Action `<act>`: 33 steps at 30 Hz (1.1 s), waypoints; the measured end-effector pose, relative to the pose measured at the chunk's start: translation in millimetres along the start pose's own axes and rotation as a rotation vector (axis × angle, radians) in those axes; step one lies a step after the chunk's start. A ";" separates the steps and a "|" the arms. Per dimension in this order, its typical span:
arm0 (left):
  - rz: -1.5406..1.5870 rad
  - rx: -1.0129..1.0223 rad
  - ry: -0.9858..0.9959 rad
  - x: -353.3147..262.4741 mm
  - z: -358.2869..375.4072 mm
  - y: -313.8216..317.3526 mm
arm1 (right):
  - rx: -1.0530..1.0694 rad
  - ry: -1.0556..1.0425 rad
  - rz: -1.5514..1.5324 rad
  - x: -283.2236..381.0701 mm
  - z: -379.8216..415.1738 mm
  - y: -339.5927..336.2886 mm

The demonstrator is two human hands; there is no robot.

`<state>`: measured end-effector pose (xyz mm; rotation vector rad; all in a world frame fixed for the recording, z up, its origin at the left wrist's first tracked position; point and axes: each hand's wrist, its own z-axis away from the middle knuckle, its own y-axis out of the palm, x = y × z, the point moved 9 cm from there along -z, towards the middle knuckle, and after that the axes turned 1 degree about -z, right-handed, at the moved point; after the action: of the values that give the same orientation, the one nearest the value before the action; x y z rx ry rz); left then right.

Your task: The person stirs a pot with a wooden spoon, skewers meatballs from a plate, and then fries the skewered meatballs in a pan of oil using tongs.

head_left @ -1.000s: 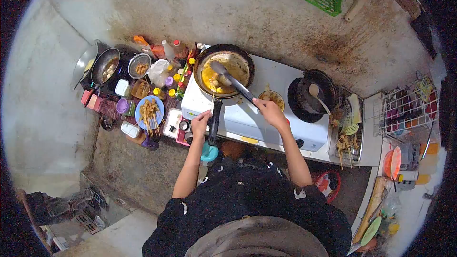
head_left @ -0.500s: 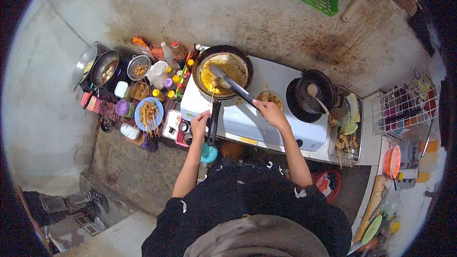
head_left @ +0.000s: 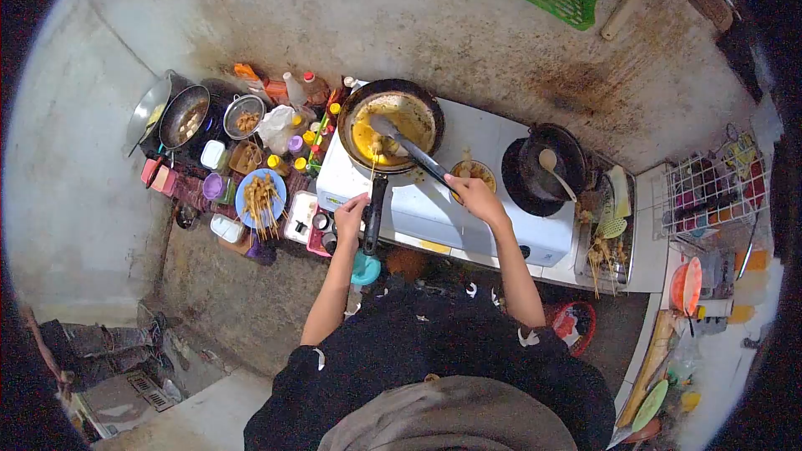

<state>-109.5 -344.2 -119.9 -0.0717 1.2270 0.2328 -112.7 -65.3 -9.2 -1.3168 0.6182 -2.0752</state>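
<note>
A dark frying pan (head_left: pixel 428 110) with yellow liquid (head_left: pixel 363 134) in it sits on the left of the white stove. My left hand (head_left: pixel 351 215) is closed, pinching the end of a thin skewer (head_left: pixel 373 170) beside the black pan handle (head_left: pixel 376 213). The skewer's food-covered end lies in the yellow liquid at the pan's near side. With my right hand (head_left: pixel 476 196) I grip the handle of a dark spatula (head_left: pixel 411 148). Its blade rests inside the pan, just above the skewered food.
Left of the stove (head_left: pixel 493 238) stand a blue plate (head_left: pixel 241 200) of skewers, bottles, tubs and smaller pans. A bowl of food (head_left: pixel 483 172) is by my right hand. A black wok (head_left: pixel 555 188) with a ladle (head_left: pixel 558 174) occupies the right burner; more skewers (head_left: pixel 596 263) lie beyond it.
The spatula blade has shifted slightly within the pan, and the yellow liquid looks a little more spread. Both hands stay almost where they were.
</note>
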 end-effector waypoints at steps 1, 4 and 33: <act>0.006 -0.003 0.002 0.2 0.1 -0.2 | 0.050 0.014 -0.036 0.6 2.0 2.9; -0.001 -0.009 0.010 4.7 -0.5 -2.2 | -0.150 -0.127 -0.076 -0.1 -8.7 -5.6; -0.049 -0.024 -0.032 -3.2 4.2 -0.4 | -0.140 -0.061 0.011 4.0 -9.7 -5.5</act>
<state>-106.6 -344.3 -115.6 -0.1179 1.1891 0.2055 -124.1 -63.5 -6.9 -1.4455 0.7538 -2.0056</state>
